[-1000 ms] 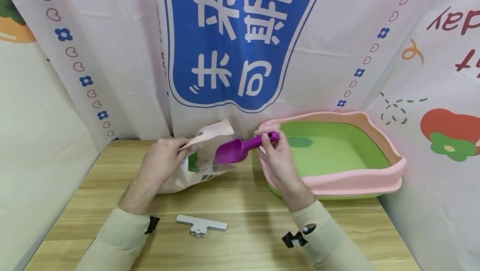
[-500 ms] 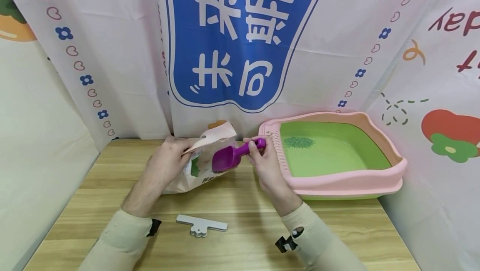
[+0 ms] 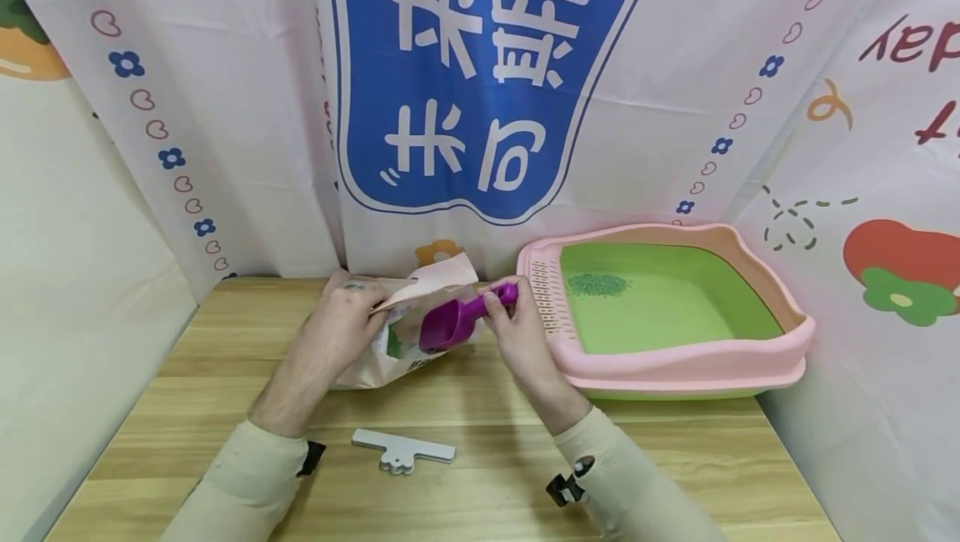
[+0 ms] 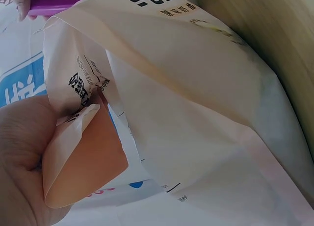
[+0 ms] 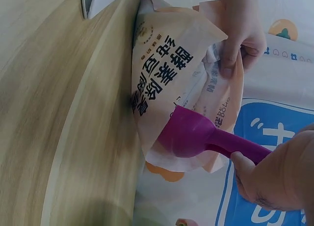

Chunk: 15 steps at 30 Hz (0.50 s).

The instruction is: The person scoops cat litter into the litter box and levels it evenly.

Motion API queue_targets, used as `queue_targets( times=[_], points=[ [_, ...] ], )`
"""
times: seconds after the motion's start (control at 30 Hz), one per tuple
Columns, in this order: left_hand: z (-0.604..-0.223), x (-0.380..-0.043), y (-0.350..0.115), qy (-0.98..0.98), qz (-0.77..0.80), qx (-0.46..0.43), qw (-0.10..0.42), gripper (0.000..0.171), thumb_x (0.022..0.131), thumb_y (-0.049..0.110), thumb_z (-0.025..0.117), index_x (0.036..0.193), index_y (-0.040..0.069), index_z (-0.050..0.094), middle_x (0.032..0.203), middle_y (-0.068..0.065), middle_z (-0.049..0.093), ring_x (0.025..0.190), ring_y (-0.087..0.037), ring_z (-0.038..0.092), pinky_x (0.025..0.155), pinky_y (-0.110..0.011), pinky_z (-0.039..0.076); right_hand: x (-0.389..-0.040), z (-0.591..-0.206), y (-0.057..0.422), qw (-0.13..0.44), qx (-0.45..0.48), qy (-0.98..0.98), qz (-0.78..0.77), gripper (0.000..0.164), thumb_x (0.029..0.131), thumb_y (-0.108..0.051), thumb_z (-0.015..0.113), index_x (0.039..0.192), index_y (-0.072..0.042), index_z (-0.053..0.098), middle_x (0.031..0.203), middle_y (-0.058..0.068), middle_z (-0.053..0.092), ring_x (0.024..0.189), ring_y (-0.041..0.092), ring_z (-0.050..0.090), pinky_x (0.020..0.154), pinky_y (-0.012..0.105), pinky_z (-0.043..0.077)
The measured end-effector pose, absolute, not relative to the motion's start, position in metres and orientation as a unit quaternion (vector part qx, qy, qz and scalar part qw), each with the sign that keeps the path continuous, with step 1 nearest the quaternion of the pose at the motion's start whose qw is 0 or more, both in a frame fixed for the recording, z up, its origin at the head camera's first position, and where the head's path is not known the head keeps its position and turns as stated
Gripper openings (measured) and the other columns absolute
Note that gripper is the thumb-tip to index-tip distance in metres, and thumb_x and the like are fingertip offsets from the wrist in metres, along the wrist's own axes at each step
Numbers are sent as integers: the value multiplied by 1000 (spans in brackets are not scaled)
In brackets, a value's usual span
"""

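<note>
On the left of the table my left hand [image 3: 341,325] grips the folded top edge of a pale printed bag [image 3: 375,368]. In the left wrist view its thumb and fingers [image 4: 22,138] pinch a flap of the bag. The bag leans toward the right, its mouth spread. My right hand [image 3: 522,338] holds a purple scoop [image 3: 446,325] by its handle. The scoop's bowl [image 5: 186,133] lies at the bag's open mouth, overlapping the inner wall in the right wrist view.
A litter box [image 3: 675,368] with pink rim and green base stands on the right. Some green granules [image 3: 597,284] lie heaped inside at its left. A grey-white bag clip [image 3: 405,448] rests at the front of the wooden table [image 3: 465,409]. Printed curtain [image 3: 480,67] hangs behind.
My right hand has moved left and down from beside the litter box, bringing the scoop's bowl into the bag's mouth. My left hand has shifted slightly right, keeping its grip on the bag.
</note>
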<state>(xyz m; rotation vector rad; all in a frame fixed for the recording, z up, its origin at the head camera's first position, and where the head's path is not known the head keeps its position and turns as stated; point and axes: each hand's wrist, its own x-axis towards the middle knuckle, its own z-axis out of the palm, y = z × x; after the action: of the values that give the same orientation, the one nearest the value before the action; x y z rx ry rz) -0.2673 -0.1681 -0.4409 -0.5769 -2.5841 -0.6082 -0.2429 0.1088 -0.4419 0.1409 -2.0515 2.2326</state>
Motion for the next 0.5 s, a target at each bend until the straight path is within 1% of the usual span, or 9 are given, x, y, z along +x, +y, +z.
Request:
queue_targets(
  times=[0.07,0.13,0.3,0.5],
  points=[
    [-442,-268,-168,-930,-220,-210,208,6,103,4,88,109,5,88,110,-15,91,109,-42,82,97,-58,68,-243,-442,109,56,47,-679,730,20,121,0,54,140,7,50,154,36,65,157,54,63,128,51,56],
    [-442,-268,-167,-929,-222,-211,206,6,103,3,86,109,5,87,108,-15,91,105,-39,84,93,-57,70,-243,-442,109,56,47,-683,727,20,122,-1,55,140,7,50,153,36,66,157,53,63,127,50,56],
    [-441,-268,-166,-930,-224,-209,204,7,102,-1,86,106,5,86,103,-14,90,96,-35,84,87,-55,70,-241,-441,108,49,46,-687,724,21,122,-1,55,141,6,50,155,35,65,156,52,64,127,49,57],
    [-442,-268,-166,-928,-221,-212,212,6,102,-1,85,105,5,86,103,-14,90,95,-34,84,86,-54,70,-237,-442,104,40,59,-687,723,21,121,-1,55,140,7,51,154,34,66,157,50,64,129,47,56]
  ],
)
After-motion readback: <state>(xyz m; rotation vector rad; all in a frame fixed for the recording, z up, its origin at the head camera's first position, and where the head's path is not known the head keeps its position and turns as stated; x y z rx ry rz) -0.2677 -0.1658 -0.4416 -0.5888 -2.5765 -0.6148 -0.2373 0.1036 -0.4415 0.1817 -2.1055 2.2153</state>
